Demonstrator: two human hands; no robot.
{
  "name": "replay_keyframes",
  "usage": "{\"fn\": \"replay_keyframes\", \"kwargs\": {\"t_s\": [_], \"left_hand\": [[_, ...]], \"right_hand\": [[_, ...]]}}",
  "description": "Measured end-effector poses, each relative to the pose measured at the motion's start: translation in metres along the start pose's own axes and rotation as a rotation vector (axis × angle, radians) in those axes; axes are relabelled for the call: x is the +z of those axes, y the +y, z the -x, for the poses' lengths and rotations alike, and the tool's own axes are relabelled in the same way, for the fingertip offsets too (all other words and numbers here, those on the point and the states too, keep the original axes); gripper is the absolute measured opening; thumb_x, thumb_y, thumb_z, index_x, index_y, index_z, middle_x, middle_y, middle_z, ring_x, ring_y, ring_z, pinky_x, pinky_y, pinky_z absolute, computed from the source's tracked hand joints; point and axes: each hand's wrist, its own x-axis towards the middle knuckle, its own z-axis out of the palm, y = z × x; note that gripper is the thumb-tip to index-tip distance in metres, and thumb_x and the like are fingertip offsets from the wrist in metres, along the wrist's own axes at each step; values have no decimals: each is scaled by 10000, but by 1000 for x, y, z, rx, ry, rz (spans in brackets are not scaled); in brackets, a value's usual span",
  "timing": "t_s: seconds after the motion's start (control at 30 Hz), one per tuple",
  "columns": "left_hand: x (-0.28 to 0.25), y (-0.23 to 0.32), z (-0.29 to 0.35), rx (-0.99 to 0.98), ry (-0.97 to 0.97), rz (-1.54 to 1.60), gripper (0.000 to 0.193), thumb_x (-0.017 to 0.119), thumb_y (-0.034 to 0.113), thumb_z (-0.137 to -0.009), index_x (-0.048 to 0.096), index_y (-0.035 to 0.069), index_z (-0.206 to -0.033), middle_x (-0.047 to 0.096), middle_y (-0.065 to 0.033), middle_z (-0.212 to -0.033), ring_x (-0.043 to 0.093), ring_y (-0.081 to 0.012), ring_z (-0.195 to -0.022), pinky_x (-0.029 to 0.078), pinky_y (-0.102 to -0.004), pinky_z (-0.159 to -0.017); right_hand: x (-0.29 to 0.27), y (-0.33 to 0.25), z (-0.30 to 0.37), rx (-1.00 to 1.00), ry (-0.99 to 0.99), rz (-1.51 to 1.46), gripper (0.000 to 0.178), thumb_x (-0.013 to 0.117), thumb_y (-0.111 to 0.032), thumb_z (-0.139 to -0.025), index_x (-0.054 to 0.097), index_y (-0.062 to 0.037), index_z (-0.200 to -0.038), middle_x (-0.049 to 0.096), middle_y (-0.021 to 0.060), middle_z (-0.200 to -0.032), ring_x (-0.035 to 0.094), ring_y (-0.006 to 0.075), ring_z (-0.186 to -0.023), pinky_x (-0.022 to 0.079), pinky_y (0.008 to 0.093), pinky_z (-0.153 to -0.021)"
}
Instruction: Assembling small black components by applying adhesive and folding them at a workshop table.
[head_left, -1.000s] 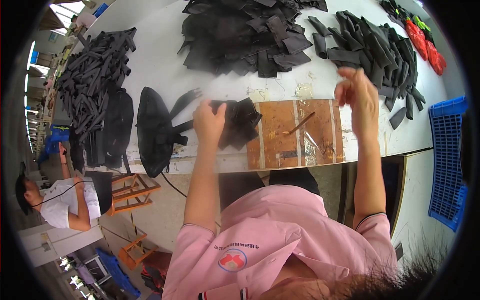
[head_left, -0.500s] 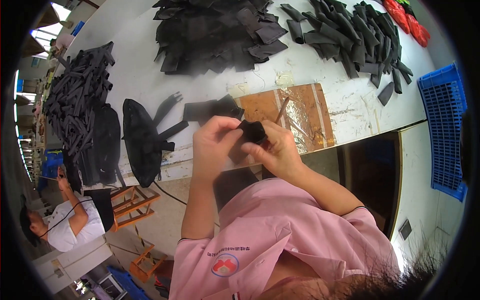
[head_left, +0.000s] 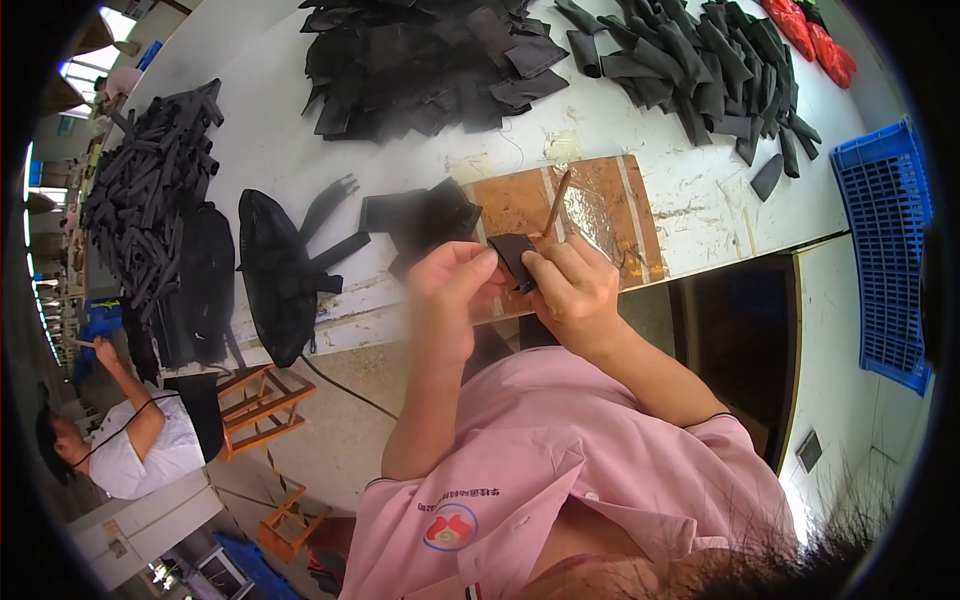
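Note:
Between my two hands, over the near edge of the table, is a small black fabric piece (head_left: 513, 258), which looks folded or tube-shaped. My right hand (head_left: 578, 292) pinches its right side with thumb and bent fingers. My left hand (head_left: 452, 283) is closed at its left edge, the fingertips pressed together there and slightly blurred. Just beyond my right hand a thin brown stick (head_left: 559, 203) slants over a brown board (head_left: 635, 215); whether its lower end touches my hand I cannot tell. Dark fabric pieces (head_left: 425, 215) lie beside the board, behind my left hand.
A black pouch with straps (head_left: 272, 275) lies to the left. Heaps of black strips (head_left: 150, 190), flat black pieces (head_left: 425, 70) and black tubes (head_left: 700, 70) cover parts of the white table (head_left: 262, 130). A blue crate (head_left: 882, 260) stands right; a co-worker (head_left: 150, 440) sits left.
The fabric piece has turned from showing its open end to showing a flatter side. My left hand has shifted right and down, and my right fingers have closed over the piece.

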Motion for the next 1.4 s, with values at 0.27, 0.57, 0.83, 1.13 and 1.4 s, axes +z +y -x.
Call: {"fn": "replay_keyframes", "kwargs": {"t_s": [0.27,0.57,0.83,1.13,1.4], "left_hand": [[-2,-1,-3,-59,-13,-35,84,558,85,-774,576,8,-802,590,-45,-665,523,-88,-532,397,-184,-479],[4,-24,3,358,-93,-524,116,606,47,-742,576,-29,-825,596,-107,-709,559,-134,-647,450,-275,-617],[13,-44,-3,472,130,-342,30,554,-1,-800,546,-27,-811,548,-28,-648,483,-68,-515,376,-185,-445],[14,-55,-8,668,236,-726,16,548,9,-808,548,-5,-800,536,-16,-654,466,-70,-514,376,-180,-445],[1,-42,-20,213,-48,110,245,528,-52,-752,430,17,-965,510,-65,-708,374,-57,-415,301,-173,-374]], "right_hand": [[-1,7,6,-147,-8,164,287,573,-120,-532,562,10,-787,464,60,-711,478,183,-605,402,282,-475],[-16,8,1,446,-95,-669,169,659,-130,-720,597,-11,-823,543,94,-714,561,205,-614,449,286,-540],[-4,-1,2,523,-88,-596,173,612,-147,-731,585,9,-800,533,131,-761,547,295,-708,444,344,-611],[9,10,8,215,-75,-295,112,602,-106,-652,586,-12,-710,522,73,-692,534,244,-650,448,338,-552],[17,14,10,482,71,-247,125,592,-79,-628,562,1,-719,504,105,-663,530,235,-589,445,338,-522]]}}
